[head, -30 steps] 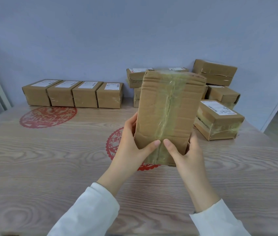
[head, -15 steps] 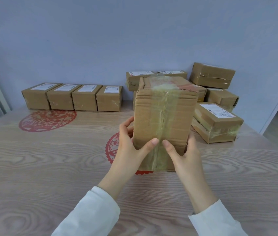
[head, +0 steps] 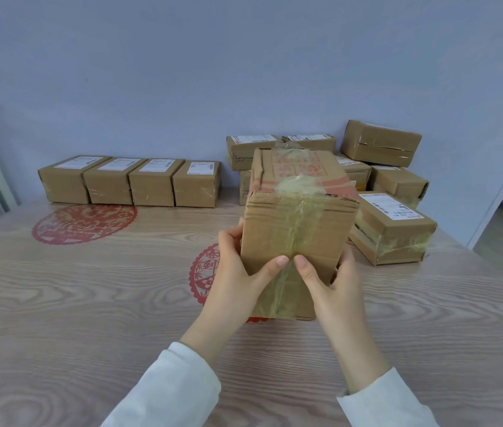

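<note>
Hands: the left hand (head: 235,282) and the right hand (head: 333,285) both grasp one cardboard box (head: 296,229), one on each side, straight in front of me.
Left hand: clasps the box's left side. Its thumb (head: 276,263) lies across the near face, and the other fingers curl round the left edge, mostly out of my sight.
Right hand: clasps the lower right side. Its thumb (head: 304,265) points up the near face, and the two thumb tips sit just beside each other at the tape seam.
Box: stands on end, taller than wide, leaning a little away from me. Clear tape (head: 298,220) runs down the middle of the near face and over the top, where red printing shows under it. I cannot tell whether its lower edge touches the desk (head: 74,318) or hangs just above it.
Sleeves (head: 170,389): white, down to both wrists.
Desk: pale wood grain. A red paper-cut disc (head: 204,272) lies partly under the box, and a second disc (head: 84,221) lies well to the left.
Row of boxes (head: 130,181): four small cartons side by side against the wall (head: 182,72), white labels up, behind the second disc.
Pile of boxes (head: 381,143): a loose heap behind and right of the held box, some stacked. The nearest labelled carton (head: 395,235) lies just beside the box's right side.
Wall: plain pale blue.
</note>
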